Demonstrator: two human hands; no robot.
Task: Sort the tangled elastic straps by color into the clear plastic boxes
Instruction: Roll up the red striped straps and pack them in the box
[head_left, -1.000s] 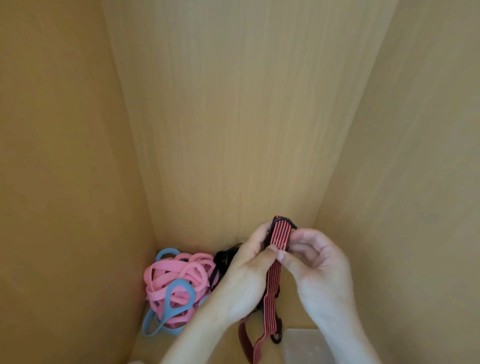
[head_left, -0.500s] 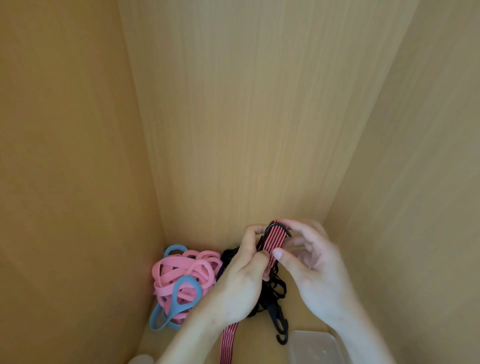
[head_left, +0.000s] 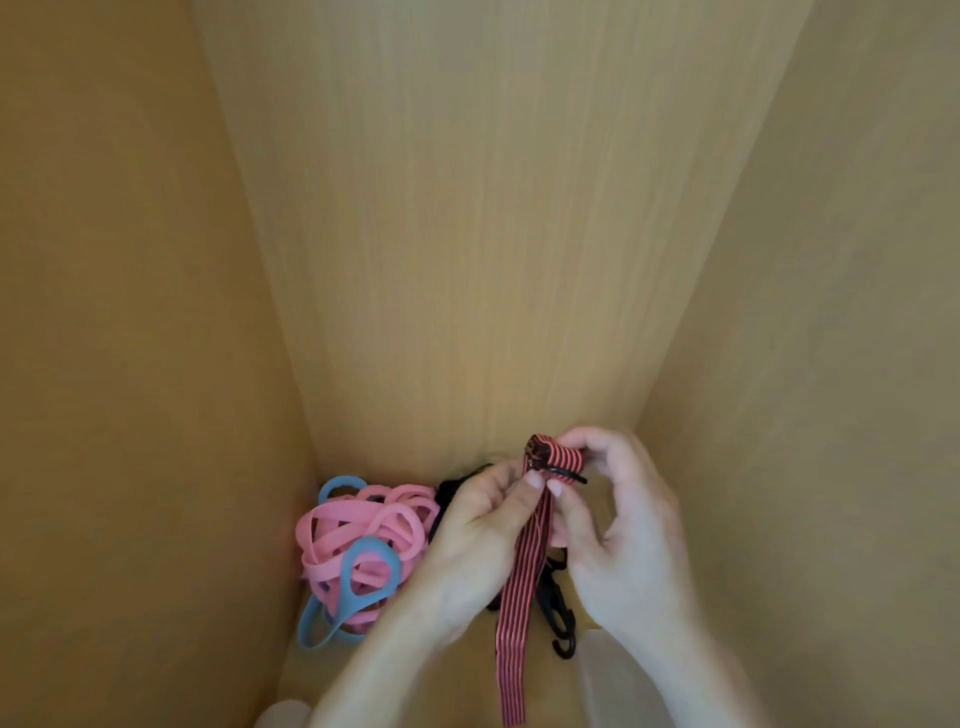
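Striped strap (head_left: 523, 577) held between both hands, tail hanging beside clear box (head_left: 597, 691). Left hand (head_left: 478, 540) grip pinched on strap under rolled end; right hand (head_left: 623, 530) grip clamped on roll. Best: roll tight, feed tail slowly, watch black hooks (head_left: 563, 618) snagging. Pink-blue tangle (head_left: 363, 540) lies left.

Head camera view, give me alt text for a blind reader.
The left hand and right hand pinch the rolled top of a red-and-black striped strap that hangs inside a wooden compartment. A tangle of pink and blue straps lies at the left.
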